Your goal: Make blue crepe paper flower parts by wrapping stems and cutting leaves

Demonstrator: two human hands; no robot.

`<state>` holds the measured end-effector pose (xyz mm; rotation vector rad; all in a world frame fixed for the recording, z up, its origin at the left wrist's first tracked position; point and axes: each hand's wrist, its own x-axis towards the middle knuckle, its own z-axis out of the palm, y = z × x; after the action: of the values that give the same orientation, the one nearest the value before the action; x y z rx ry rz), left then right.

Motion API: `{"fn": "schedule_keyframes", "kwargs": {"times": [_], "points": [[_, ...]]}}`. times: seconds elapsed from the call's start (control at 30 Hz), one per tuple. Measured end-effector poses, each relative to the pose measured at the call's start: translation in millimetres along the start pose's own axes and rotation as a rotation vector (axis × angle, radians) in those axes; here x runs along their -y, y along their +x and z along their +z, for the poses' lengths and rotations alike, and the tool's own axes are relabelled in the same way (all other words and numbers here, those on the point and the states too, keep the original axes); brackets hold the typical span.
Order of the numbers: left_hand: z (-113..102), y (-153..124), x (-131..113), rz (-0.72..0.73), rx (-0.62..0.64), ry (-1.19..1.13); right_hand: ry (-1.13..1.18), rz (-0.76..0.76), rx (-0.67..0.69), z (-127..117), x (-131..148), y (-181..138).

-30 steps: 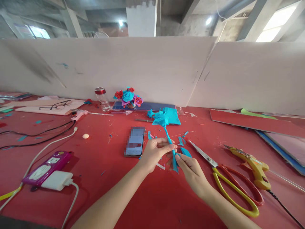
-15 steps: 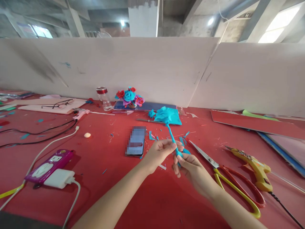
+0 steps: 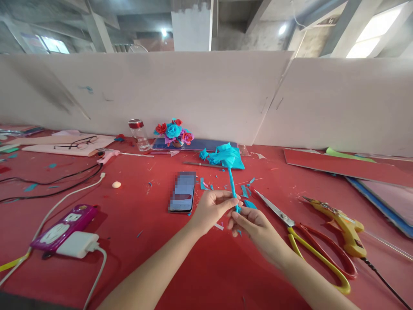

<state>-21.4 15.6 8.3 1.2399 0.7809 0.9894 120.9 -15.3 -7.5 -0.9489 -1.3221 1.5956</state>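
Note:
A blue paper flower (image 3: 231,178) with a long, blue-wrapped stem stands nearly upright between my hands, its head pointing away from me. My left hand (image 3: 217,209) pinches the stem low down between thumb and fingers. Just below, my right hand (image 3: 251,224) closes on the stem's bottom end, where the blue wrapping bunches up. The very tip is partly hidden by the fingers. Behind the flower head lie more blue paper flowers (image 3: 203,154) and a blue paper sheet (image 3: 238,162). A phone (image 3: 182,193) rests left of my left hand.
Scissors (image 3: 284,217) and a yellow glue gun (image 3: 342,224) lie on the right. On the left are a purple power strip (image 3: 66,230) with a white plug and cables. A glass jar (image 3: 140,135) and a flower bouquet (image 3: 174,132) stand near the partition (image 3: 145,94). Blue scraps (image 3: 204,184) litter the red table.
The stem has turned more upright, and its wrapping looks tighter and twisted. My right hand has shifted slightly left, closer to my left hand. The blue tail at the stem's bottom shows less.

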Motion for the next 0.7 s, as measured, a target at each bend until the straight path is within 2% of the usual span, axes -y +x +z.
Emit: {"fn": "schedule_keyframes", "kwargs": {"times": [0.13,0.23,0.33,0.43,0.53,0.7], "points": [[2.5,0.6,1.1,0.003,-0.112,0.078,-0.339,-0.099,-0.113,0.1,-10.7,0.0],[1.9,2.0,3.9,0.005,-0.167,0.111,-0.422,-0.139,-0.153,0.3,-13.2,-1.0],[-0.5,2.8,5.1,-0.020,-0.135,0.046,-0.283,-0.111,-0.070,1.3,-5.8,-2.2],[-2.8,1.6,3.6,-0.035,0.079,-0.081,-0.030,-0.041,0.011,2.8,4.3,-3.7],[-3.8,-0.4,1.6,-0.042,0.248,-0.142,0.140,0.005,0.012,4.1,9.2,-5.0],[-2.8,-2.0,-0.4,-0.003,0.207,-0.090,0.215,0.016,-0.016,4.7,7.3,-5.5]]}}
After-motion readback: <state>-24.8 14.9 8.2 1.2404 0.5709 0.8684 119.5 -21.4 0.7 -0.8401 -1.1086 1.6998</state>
